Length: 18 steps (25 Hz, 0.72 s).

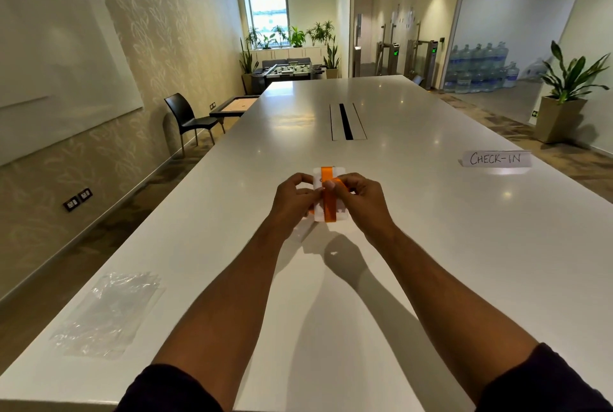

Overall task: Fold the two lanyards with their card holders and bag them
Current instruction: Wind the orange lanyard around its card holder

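The left hand (293, 194) and the right hand (356, 197) meet at the centre of the frame, both with fingers curled and pinching the same small bundle just above the long white table (414, 212): a white rectangular card holder (320, 212) with a flat orange lanyard ribbon (329, 202) laid over its face. The left fingers grip the holder's left edge; the right thumb presses on the ribbon near its upper part while the other right fingers close round the right side. The holder's long axis runs up and down the frame, its top end pointing away from the person toward the far end of the table, and the ribbon runs along that same axis as a centred band from top edge to bottom edge. This looks like the folding step — the lanyard being wound or tucked flat against its holder — and it seems well on for this one piece; whether it is the first or second lanyard cannot be told. The next move would call for keeping the wrap pinched so that it does not spring loose, then reaching for the clear crinkled plastic bags (106, 315) lying at the lower left of the frame, well apart from the hands. A folded white paper sign reading CHECK-IN (496, 158) stands at the right.
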Available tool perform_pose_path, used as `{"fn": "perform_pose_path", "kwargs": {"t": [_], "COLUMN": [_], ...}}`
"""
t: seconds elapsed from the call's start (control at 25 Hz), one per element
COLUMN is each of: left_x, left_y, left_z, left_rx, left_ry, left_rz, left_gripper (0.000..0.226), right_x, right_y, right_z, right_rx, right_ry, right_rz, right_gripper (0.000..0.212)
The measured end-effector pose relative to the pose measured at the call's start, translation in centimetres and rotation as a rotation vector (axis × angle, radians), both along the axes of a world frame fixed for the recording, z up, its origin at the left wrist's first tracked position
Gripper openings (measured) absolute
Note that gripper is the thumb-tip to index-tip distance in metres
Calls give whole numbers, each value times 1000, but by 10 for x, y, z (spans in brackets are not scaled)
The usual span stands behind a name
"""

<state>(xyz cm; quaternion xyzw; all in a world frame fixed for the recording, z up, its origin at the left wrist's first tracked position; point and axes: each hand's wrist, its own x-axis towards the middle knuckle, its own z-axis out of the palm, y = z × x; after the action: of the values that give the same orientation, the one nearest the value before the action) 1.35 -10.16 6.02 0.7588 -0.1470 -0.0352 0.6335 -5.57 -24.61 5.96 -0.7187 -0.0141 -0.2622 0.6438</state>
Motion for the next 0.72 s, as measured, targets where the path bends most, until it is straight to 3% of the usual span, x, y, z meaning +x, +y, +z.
{"fn": "perform_pose_path", "kwargs": {"t": [0.2, 0.36, 0.72], "left_x": [-3, -1, -2], "left_y": [7, 8, 8], "left_z": [-6, -10, -12], "left_rx": [-48, -50, 69], "left_ry": [84, 123, 123], "left_rz": [-127, -169, -206], "left_gripper": [39, 35, 32], "right_x": [8, 16, 17], "right_y": [-13, -19, -39], "right_z": [4, 5, -15], "right_rx": [-188, -391, -585], "right_ry": [71, 53, 4], "right_rz": [-2, -44, -26], "right_gripper": [24, 25, 29]}}
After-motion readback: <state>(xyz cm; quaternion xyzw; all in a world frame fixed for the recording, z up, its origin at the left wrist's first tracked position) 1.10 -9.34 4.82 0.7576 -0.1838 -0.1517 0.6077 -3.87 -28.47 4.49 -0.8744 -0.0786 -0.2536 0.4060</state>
